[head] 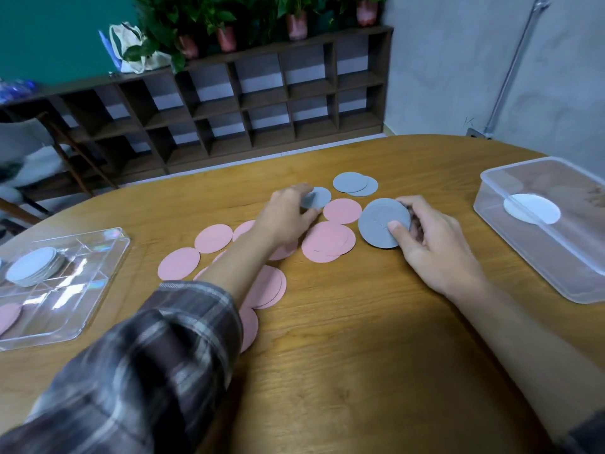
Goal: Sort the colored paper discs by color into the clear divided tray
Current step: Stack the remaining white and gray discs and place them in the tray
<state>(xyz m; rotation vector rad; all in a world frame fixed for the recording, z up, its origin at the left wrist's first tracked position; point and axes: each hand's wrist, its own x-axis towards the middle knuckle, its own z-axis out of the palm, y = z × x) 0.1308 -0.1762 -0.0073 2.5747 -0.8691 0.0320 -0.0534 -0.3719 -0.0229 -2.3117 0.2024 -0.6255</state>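
Tray [85, 309] holds grey stack [32, 265] and pink disc [8, 317], separate compartments

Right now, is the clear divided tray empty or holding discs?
Partly filled: the clear divided tray holds a grey disc stack in its far-left compartment and a pink disc in the near-left one.

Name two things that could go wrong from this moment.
The left hand reaches for the far grey disc with its forearm over the pink discs; drawing back could drag and scatter them. The right hand pinches the near grey disc by one edge only, so it might slip.
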